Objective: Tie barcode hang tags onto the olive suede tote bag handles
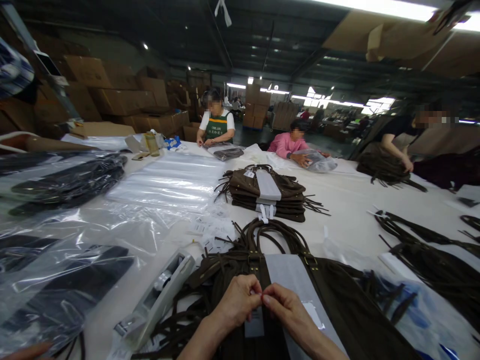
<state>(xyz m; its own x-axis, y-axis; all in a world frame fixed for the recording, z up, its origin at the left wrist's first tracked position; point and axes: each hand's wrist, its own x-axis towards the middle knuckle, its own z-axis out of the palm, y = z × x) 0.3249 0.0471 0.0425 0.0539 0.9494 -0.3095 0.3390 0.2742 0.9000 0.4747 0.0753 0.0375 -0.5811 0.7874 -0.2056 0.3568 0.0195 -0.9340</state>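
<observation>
A dark brown handbag (337, 290) lies in front of me, its looped handles pointing away and a pale paper band (285, 272) across its middle. Over the bag, my left hand (240, 300) is closed in a pinch. Close against it, my right hand (287, 305) pinches too, the fingertips of both almost meeting. What sits between them is too small to make out. A grey tag (254, 324) hangs just below my left fingers. To the right of it, a white label (313, 314) rests on the band.
Beyond the bag stands a stack of brown handbags (268, 192). Clear plastic bags (168, 180) and wrapped dark bags (67, 290) cover the left. A grey tape dispenser (157, 295) is beside my bag. Co-workers handle bags across the table (337, 200); another person's fingers (30, 351) show at lower left.
</observation>
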